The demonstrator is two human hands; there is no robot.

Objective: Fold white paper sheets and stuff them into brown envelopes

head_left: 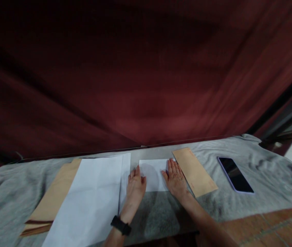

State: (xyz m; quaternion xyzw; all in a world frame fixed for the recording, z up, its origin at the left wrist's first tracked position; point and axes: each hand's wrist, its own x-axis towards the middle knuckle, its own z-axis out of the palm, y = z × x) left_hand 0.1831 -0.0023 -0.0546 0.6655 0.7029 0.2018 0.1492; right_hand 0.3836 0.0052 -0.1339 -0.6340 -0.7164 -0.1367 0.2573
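A white sheet of paper (153,176), perhaps folded, lies flat in front of me between my two hands. At its left edge rests my left hand (136,185), fingers stretched forward and thumb towards the sheet; a black band circles that wrist. My right hand (175,179) lies flat over the sheet's right edge with its fingers extended. Just right of that hand is a brown paper envelope (195,172), set at a slant. Larger white sheets (92,195) are stacked to the left, close beside my left hand.
Brown envelopes or papers (56,192) lie partly under the white stack at far left. A phone with a purple case (235,175) lies on the right. Grey cloth (269,181) covers the surface. Behind it hangs a dark red curtain (146,85); brick floor (271,226) shows lower right.
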